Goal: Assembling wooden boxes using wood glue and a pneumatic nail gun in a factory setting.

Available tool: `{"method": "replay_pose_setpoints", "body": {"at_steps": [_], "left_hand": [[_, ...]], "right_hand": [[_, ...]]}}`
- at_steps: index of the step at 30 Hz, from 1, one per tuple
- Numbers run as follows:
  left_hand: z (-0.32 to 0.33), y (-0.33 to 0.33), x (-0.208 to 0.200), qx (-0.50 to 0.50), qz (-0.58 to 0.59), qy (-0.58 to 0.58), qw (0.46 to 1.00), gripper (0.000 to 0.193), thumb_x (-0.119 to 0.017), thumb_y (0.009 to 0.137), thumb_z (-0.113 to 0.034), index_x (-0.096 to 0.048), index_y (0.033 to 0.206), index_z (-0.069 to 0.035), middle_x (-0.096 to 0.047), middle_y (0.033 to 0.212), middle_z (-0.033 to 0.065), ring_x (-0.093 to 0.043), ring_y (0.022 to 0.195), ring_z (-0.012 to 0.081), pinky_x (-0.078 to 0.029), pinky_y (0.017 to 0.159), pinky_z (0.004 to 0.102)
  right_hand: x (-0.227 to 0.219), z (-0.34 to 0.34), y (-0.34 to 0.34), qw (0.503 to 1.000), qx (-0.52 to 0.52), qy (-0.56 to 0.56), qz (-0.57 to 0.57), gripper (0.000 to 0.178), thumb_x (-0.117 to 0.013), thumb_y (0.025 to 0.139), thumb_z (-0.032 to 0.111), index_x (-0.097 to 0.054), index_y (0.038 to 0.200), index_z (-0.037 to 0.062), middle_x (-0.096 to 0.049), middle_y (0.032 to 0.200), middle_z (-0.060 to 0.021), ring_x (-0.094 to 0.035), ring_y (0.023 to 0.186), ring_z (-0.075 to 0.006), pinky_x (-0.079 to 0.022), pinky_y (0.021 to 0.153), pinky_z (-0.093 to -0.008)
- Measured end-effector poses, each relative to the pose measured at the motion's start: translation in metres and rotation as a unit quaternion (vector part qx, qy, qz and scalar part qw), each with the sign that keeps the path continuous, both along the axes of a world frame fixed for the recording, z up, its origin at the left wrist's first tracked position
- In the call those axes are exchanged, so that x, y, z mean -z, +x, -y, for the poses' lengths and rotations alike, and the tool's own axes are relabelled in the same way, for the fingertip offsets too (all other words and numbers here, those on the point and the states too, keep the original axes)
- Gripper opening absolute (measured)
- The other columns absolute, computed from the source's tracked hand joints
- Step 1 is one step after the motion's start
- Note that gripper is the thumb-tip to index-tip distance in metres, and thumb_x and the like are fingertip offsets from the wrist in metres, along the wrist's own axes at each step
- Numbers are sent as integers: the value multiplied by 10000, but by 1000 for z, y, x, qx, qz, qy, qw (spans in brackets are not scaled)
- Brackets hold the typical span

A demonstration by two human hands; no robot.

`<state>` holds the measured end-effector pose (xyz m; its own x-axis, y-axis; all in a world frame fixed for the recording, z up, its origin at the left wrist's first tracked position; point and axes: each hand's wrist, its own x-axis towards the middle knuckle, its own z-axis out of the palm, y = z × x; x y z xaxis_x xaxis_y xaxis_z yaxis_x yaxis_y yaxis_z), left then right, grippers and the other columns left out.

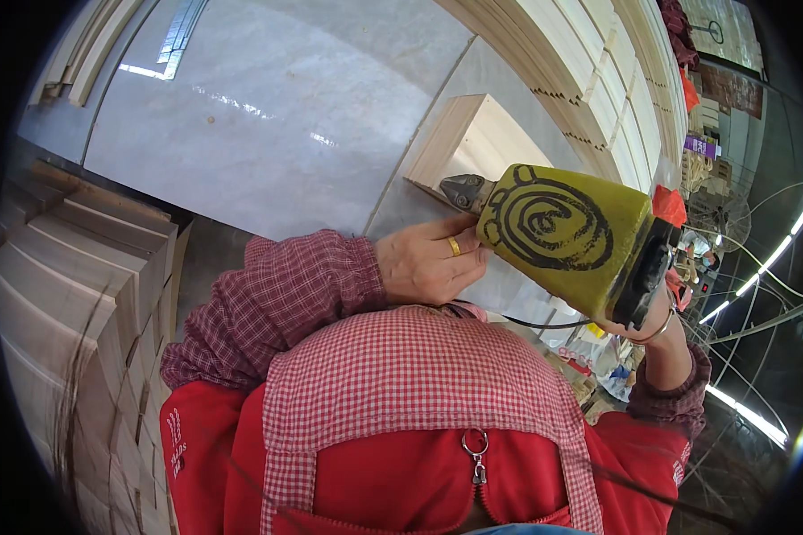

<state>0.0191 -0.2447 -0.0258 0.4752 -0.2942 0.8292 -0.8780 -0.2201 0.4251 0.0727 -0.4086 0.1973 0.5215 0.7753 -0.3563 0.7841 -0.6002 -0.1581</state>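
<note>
A yellow-green, tapered hand tool (553, 223) lies across the view, with a black spiral drawn on its side, a dark metal nose and a black rear end. My right hand (651, 316) grips it from behind and below; the tool hides most of those fingers. Next to the nose, my left hand (433, 263) has its fingers curled, a gold ring on one of them. What its fingertips pinch is hidden behind the tool. Just beyond the nose, a pale wooden box (477, 138) stands on the grey tabletop (268, 98).
Long stacks of pale wood strips (589, 71) rise at the far right. More stacked boards (71, 303) fill the left side. A shiny metal strip (178, 40) lies at the far left of the tabletop. A dark cable (553, 325) runs below the tool.
</note>
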Motion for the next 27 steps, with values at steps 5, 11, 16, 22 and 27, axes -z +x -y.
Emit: {"method": "replay_pose_setpoints", "body": {"at_steps": [5, 11, 16, 22, 27], "left_hand": [[3, -4, 3, -2, -18, 2, 1000, 129, -560, 781, -7, -610, 898, 18, -619, 953, 123, -612, 890, 203, -519, 887, 341], [-5, -2, -8, -2, -23, 39, 999, 122, -560, 774, -17, -603, 883, 15, -622, 1001, 143, -607, 951, 217, -506, 906, 351], [2, 9, -18, 22, -8, 94, 995, 108, -626, 705, 2, -605, 810, 9, -606, 1079, 204, -602, 966, 307, -495, 895, 421], [-5, 21, -56, 47, -49, 258, 964, 399, -637, 778, -91, -556, 1148, 31, -546, 1173, 194, -532, 1021, 352, -432, 903, 429], [21, 62, -56, 29, 1, 394, 919, 683, -610, 793, -407, -410, 1328, -32, -467, 1293, 184, -464, 1158, 380, -384, 977, 459]], "right_hand": [[-1, -9, -1, 998, 57, -26, -30, 352, -723, 625, 306, -635, 853, 53, -624, 849, -64, -550, 690, -267, -413, 654, -357], [-3, 7, -14, 972, 210, 8, -107, 362, -763, 599, 245, -636, 861, 30, -644, 802, -53, -568, 634, -251, -433, 624, -330], [3, 54, -52, 907, 360, 209, -64, 383, -711, 651, 145, -618, 1004, 28, -644, 844, -109, -597, 714, -267, -462, 672, -350], [5, 147, -123, 772, 611, 117, 131, 299, -640, 648, 173, -562, 917, 70, -635, 726, -141, -596, 623, -350, -487, 601, -409], [56, 240, -196, 659, 728, 32, 186, 337, -620, 706, 226, -528, 988, 65, -648, 741, -157, -617, 654, -360, -483, 595, -416]]}}
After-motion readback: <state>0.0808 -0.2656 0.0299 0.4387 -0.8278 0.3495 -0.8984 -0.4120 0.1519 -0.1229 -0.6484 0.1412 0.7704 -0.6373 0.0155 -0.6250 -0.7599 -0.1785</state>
